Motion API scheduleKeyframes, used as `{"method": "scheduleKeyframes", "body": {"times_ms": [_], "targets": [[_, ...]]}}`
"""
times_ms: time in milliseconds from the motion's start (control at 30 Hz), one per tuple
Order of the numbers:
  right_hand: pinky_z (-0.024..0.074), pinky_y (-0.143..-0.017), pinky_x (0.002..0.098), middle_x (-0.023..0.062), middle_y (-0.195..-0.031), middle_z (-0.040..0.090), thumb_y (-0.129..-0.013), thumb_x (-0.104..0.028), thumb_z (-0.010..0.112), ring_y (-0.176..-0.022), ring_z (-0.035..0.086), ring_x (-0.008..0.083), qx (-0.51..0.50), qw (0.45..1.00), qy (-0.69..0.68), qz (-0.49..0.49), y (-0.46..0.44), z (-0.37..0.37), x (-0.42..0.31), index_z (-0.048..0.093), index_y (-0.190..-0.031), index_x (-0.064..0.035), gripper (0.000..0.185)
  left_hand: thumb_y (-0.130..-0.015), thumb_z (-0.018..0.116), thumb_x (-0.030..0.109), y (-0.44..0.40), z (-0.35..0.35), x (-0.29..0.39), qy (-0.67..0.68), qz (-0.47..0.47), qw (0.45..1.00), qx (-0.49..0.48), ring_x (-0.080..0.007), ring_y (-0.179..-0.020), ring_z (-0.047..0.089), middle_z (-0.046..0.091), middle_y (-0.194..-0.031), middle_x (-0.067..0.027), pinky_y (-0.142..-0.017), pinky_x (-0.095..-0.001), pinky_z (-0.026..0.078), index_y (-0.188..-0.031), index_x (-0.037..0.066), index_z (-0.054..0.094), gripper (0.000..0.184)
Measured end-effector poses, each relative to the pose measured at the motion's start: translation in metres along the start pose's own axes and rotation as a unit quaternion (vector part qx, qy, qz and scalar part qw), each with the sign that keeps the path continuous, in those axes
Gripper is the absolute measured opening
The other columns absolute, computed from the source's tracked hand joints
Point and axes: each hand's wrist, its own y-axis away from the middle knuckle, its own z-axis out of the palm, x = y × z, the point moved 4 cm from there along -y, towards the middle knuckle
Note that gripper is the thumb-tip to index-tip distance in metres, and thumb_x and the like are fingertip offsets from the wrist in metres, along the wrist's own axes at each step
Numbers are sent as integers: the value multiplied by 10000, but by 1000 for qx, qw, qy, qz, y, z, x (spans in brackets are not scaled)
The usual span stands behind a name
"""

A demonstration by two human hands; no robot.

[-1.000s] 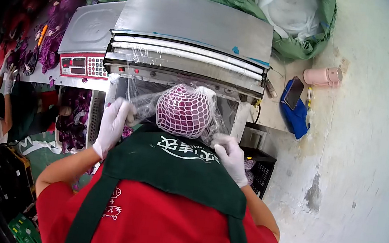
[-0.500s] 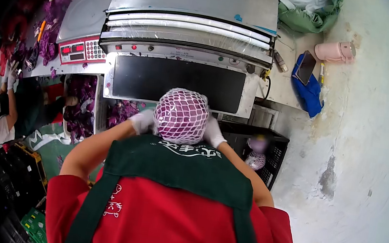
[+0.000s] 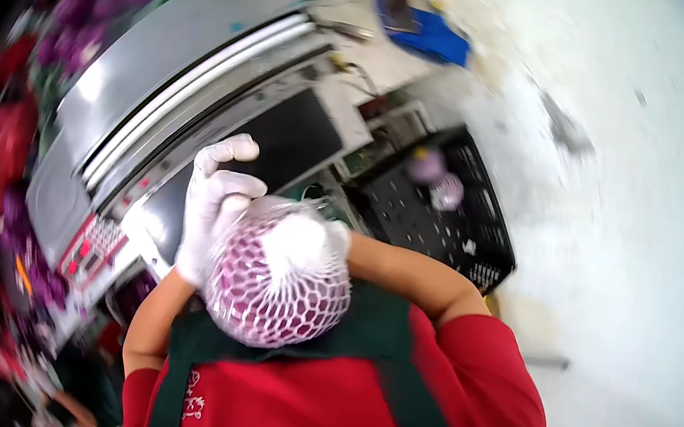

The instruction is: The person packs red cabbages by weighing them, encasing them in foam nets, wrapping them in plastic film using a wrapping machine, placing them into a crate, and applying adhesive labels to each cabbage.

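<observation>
In the head view, my left hand (image 3: 217,210) has its fingers half-curled and parted, beside the upper left of the netted purple cabbage (image 3: 273,291) at my chest. My right hand (image 3: 341,236) is mostly hidden behind it; I can't tell its grip.

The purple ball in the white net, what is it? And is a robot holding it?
No robot here! A person wears a camera on their head, looking down, so you see their own hands and apron. The ball looks like a purple cabbage in a stretchy net. The left hand, in a white glove, is beside it with bent fingers. The right hand is at its other side, mostly hidden, so I can't tell how it grips. Behind is a metal machine with long rollers and a dark plate. A blue cloth lies on the counter, and the black crate holds two round purplish things.
</observation>
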Motion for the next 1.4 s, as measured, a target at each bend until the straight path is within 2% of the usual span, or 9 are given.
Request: {"method": "scheduleKeyframes", "body": {"times_ms": [133,267,400,600,967,1033,1233,1300,1400], "targets": [[439,-925,310,87,-1139,588,-822,-64,651,-1066,545,163,76,993,-92,20,18,16,-35,575,-1149,-25,338,-936,546,256,11,37,9,484,-412,751,-181,-228,-1181,498,502,-1290,-147,-1023,-351,383,-1246,-8,445,419],[389,-996,318,56,-1245,494,-940,-337,550,-1193,451,147,234,948,-98,191,89,-24,-25,383,-1379,-43,553,-950,513,112,7,67,-12,574,-489,641,-144,-132,-832,583,549,-912,-34,-773,-270,500,-1215,81,494,267],[278,-1102,347,86,-1423,361,-936,-501,505,-1330,346,211,344,937,-3,-62,144,-45,-45,321,-1411,-33,692,-946,473,74,-15,159,-14,436,-621,647,-81,-170,-827,614,602,-941,-85,-730,-319,536,-1250,63,478,304],[397,-1031,401,116,-1289,514,-917,-530,443,-1194,498,235,423,773,-434,-189,330,-167,3,432,-1316,-32,638,-931,541,211,18,290,-38,255,-612,721,-201,-133,-946,560,599,-1037,-32,-840,-287,443,-1250,108,534,335],[328,-1025,610,126,-1428,413,-835,-736,315,-1305,389,359,629,571,-489,-196,557,-344,120,391,-1398,-183,793,-947,527,247,77,272,-72,230,-736,623,-136,-175,-872,594,626,-959,-67,-794,-315,496,-1216,97,548,308],[260,-1062,573,82,-1462,380,-847,-724,339,-1337,354,308,730,528,-435,13,580,-356,155,329,-1444,-216,784,-947,533,252,76,271,-64,231,-746,611,-130,-183,-878,597,630,-964,-71,-805,-321,494,-1213,87,549,314],[447,-737,464,36,-972,562,-814,-520,496,-876,562,244,823,245,-82,506,621,-384,184,505,-1013,-166,406,-959,517,270,63,239,-57,275,-712,641,-75,-188,-918,611,639,-1004,-70,-831,-313,487,-1223,75,549,329],[505,-534,453,20,-683,594,-845,-431,469,-623,627,240,842,-237,66,480,566,-347,127,538,-709,-130,337,-970,501,296,57,212,-53,298,-682,666,-60,-185,-949,606,633,-1040,-83,-848,-306,483,-1246,66,538,360],[418,-985,370,173,-1138,619,-930,-162,482,-1100,562,335,819,324,416,225,420,-308,27,607,-1149,23,312,-984,483,344,53,162,-52,306,-623,720,-18,-199,-1033,602,625,-1114,-107,-910,-319,472,-1295,59,513,423]]}}
